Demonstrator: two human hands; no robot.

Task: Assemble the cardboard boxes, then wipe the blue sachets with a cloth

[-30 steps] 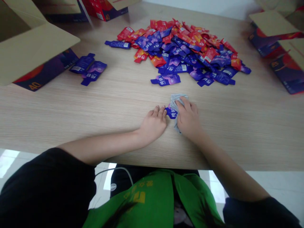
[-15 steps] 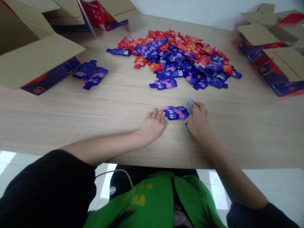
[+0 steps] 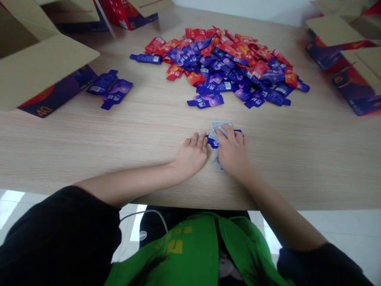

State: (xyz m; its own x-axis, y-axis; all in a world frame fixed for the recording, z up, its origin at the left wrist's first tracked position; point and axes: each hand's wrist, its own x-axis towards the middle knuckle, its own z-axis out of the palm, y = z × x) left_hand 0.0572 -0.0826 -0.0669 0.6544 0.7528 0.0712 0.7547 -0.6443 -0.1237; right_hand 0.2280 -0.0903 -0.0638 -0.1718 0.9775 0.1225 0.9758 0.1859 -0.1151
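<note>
A purple pouch (image 3: 212, 143) with white lettering lies flat on the wooden table in front of me. My left hand (image 3: 192, 155) holds its narrow left end down against the table, fingers close together. My right hand (image 3: 233, 154) is closed on a crumpled grey cloth (image 3: 220, 124), which lies across the pouch. Cloth and fingers cover most of the pouch; only its lettered left part and its far right corner show. Just beyond my hands, another purple pouch (image 3: 208, 101) lies in front of a heap of red and purple pouches (image 3: 229, 65).
An open carton (image 3: 56, 93) stands at the left, with two purple pouches (image 3: 117, 93) beside it. More open cartons are at the back left, including a red one (image 3: 131, 18). Other cartons (image 3: 355, 89) stand at the right. The table's front edge (image 3: 190, 206) runs close to my body.
My right hand has slid the cloth leftward along the pouch, from its right end towards my left hand. My left hand stays at the pouch's left end. The view has shifted slightly.
</note>
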